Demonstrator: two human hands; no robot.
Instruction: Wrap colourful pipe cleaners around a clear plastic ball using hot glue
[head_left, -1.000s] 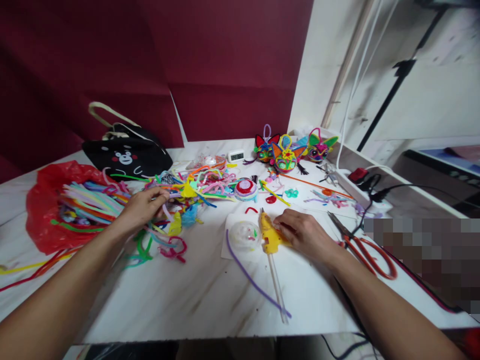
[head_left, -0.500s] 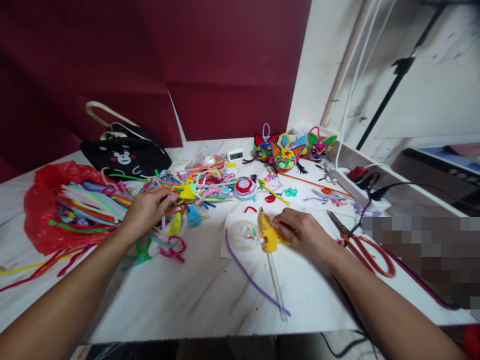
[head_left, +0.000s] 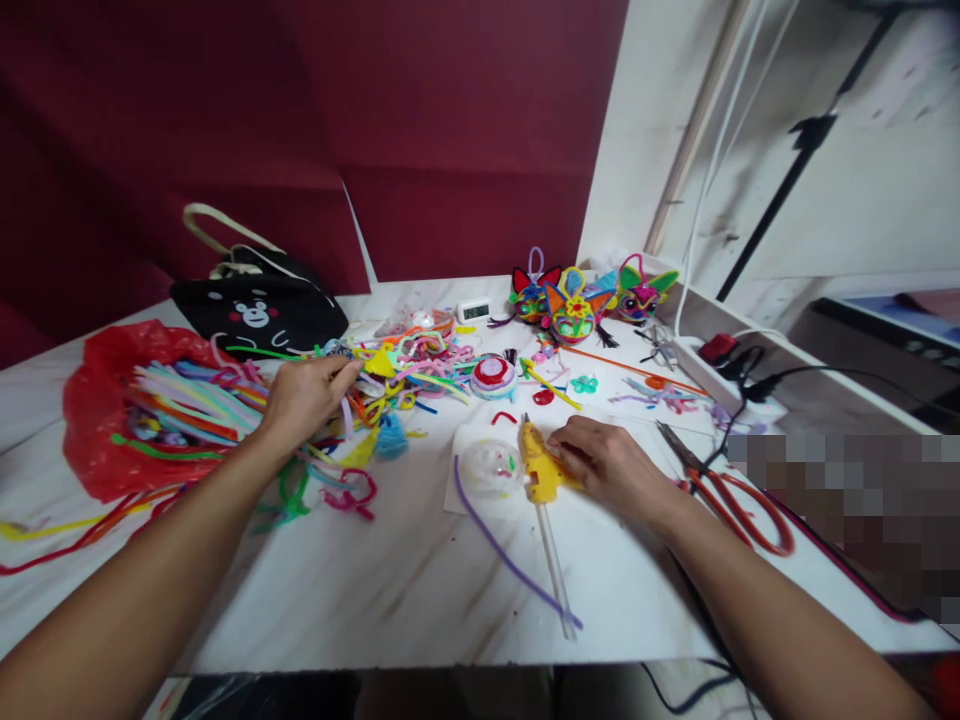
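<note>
My left hand (head_left: 311,395) is over the heap of coloured pipe cleaners (head_left: 435,365), its fingers pinched together; what they hold, if anything, is too small to make out. My right hand (head_left: 600,455) rests beside the yellow glue gun (head_left: 538,465), fingers curled at its body and handle. A clear glue stick (head_left: 553,570) runs from the gun toward the front edge. Left of the gun, a clear round piece (head_left: 489,465) lies on a white sheet, with a purple pipe cleaner (head_left: 502,555) curving across. Behind them sits a red, white and lilac coiled disc (head_left: 493,375).
A red plastic bag (head_left: 90,420) of pipe cleaners and a black bag (head_left: 262,315) stand left. Orange-handled scissors (head_left: 739,505) lie right. Colourful eared ornaments (head_left: 574,310) and a small digital clock (head_left: 473,311) are at the back, a power strip (head_left: 712,375) at right.
My left hand has moved slightly back and right over the pipe cleaners. My right hand stays by the glue gun. The whole view has shifted slightly.
</note>
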